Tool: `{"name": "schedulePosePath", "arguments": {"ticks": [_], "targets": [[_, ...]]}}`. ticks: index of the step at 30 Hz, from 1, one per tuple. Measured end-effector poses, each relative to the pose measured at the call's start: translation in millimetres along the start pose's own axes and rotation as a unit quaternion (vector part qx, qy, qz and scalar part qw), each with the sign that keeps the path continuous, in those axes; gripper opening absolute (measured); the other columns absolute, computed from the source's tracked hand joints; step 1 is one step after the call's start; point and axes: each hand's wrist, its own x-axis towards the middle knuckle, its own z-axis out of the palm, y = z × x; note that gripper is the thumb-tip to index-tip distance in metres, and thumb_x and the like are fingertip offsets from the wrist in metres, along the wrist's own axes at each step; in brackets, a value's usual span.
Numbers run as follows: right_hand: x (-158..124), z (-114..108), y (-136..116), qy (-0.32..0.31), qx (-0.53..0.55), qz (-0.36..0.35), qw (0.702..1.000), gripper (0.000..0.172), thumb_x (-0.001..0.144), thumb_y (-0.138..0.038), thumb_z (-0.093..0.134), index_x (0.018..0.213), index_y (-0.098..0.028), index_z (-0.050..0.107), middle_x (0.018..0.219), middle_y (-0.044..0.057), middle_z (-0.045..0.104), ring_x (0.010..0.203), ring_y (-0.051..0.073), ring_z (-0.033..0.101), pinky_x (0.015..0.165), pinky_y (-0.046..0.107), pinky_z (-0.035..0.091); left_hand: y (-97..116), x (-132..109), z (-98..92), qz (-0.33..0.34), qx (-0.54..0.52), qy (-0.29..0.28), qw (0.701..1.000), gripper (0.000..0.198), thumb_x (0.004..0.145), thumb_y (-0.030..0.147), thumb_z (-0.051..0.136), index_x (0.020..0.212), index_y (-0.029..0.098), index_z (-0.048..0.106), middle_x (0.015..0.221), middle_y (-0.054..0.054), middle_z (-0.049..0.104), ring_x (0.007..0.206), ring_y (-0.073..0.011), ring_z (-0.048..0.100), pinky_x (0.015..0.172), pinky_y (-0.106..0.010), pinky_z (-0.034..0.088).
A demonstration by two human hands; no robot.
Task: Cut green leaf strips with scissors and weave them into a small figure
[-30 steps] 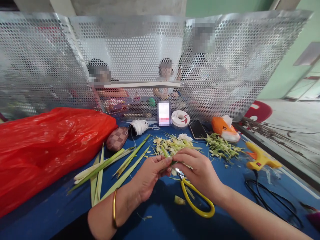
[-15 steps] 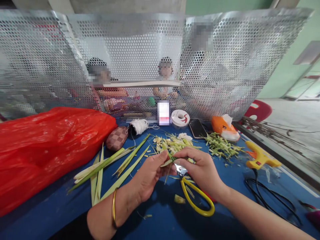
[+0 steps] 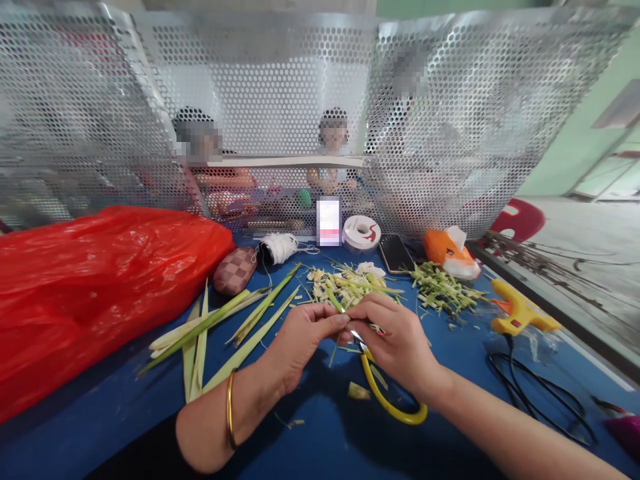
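My left hand (image 3: 306, 340) and my right hand (image 3: 400, 337) meet over the middle of the blue table. Their thumbs and fingertips pinch a small green leaf strip (image 3: 334, 299), whose upper end pokes out beyond the fingers. Most of the strip is hidden by the fingers. Beneath my right hand are scissors with yellow handles (image 3: 389, 404); their blades are largely covered, and I cannot tell whether the hand touches them. A pale leaf scrap (image 3: 359, 391) lies beside the handle. Long leaf strips (image 3: 210, 321) are spread left of my left hand.
Beyond my hands are heaps of cut leaf bits (image 3: 443, 291), a ribbon roll (image 3: 361, 233), a dark phone (image 3: 397, 253) and white string (image 3: 278, 249). A red plastic bag (image 3: 110, 293) fills the left. A yellow glue gun (image 3: 523, 310) with cable lies right. Perforated metal panels (image 3: 280, 87) stand behind.
My fingertips have drawn closer together, and my left fingers now lie over the strip. Its green end now points up and away. My right hand has turned slightly and covers more of the scissors.
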Motion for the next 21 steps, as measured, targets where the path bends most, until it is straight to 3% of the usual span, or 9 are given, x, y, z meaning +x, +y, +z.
{"name": "schedulePosePath", "arguments": {"ticks": [2,6,8,11,14,18,21], "targets": [[6,-8,2,-0.008,0.005,0.007,1.000,0.010,0.087,-0.019,0.059,0.089,-0.020,0.069,0.081,0.004,0.066,0.076,0.017,0.062,0.068,0.029,0.049,8,1,-2.1,0.025,0.045,0.019,0.998,0.018,0.073,0.032,0.070,0.065,0.016,0.065,0.063,-0.002,0.067,0.064,-0.0134,0.059,0.072,-0.027,0.045],[16,-26,6,0.076,-0.027,0.048,0.996,0.013,0.087,-0.027,0.061,0.095,-0.019,0.068,0.092,0.005,0.068,0.084,0.019,0.064,0.076,0.032,0.050,24,8,-20.2,0.077,0.199,0.030,0.977,0.013,0.074,0.029,0.063,0.069,0.018,0.065,0.068,-0.002,0.069,0.065,-0.0143,0.060,0.068,-0.026,0.044],[18,-31,7,0.092,-0.039,0.063,0.993,0.014,0.089,-0.029,0.058,0.094,-0.019,0.068,0.092,0.006,0.069,0.084,0.019,0.064,0.076,0.032,0.049,28,13,-33.2,0.076,0.348,0.004,0.934,0.012,0.073,0.028,0.061,0.070,0.017,0.068,0.069,-0.002,0.070,0.064,-0.0150,0.060,0.061,-0.026,0.041],[17,-32,7,0.058,-0.055,0.074,0.994,0.015,0.088,-0.030,0.057,0.091,-0.020,0.069,0.091,0.006,0.069,0.085,0.019,0.065,0.076,0.033,0.049,30,16,-48.9,0.064,0.561,-0.063,0.823,0.019,0.075,0.029,0.056,0.076,0.019,0.073,0.071,-0.001,0.071,0.065,-0.0157,0.060,0.057,-0.026,0.039],[16,-33,4,0.024,-0.073,0.073,0.994,0.016,0.088,-0.030,0.058,0.091,-0.020,0.070,0.092,0.005,0.069,0.085,0.019,0.064,0.074,0.032,0.049,33,14,-56.3,0.054,0.605,-0.087,0.790,0.017,0.068,0.027,0.065,0.080,0.022,0.076,0.074,-0.001,0.074,0.069,-0.0178,0.064,0.060,-0.026,0.041],[12,-38,-4,0.030,-0.123,0.062,0.990,0.019,0.089,-0.033,0.055,0.091,-0.021,0.070,0.093,0.006,0.070,0.083,0.019,0.065,0.070,0.031,0.048,48,2,-57.9,0.098,0.639,0.006,0.763,0.045,0.069,0.033,0.069,0.113,0.024,0.069,0.111,-0.008,0.071,0.100,-0.0272,0.063,0.081,-0.033,0.044],[-7,-39,-11,-0.007,-0.175,0.069,0.982,0.020,0.089,-0.033,0.055,0.090,-0.021,0.070,0.093,0.006,0.071,0.083,0.020,0.066,0.070,0.031,0.047,64,-17,-55.3,0.126,0.648,0.059,0.748,0.036,0.073,0.033,0.066,0.107,0.024,0.071,0.104,-0.009,0.072,0.097,-0.0272,0.064,0.078,-0.033,0.044]]}}
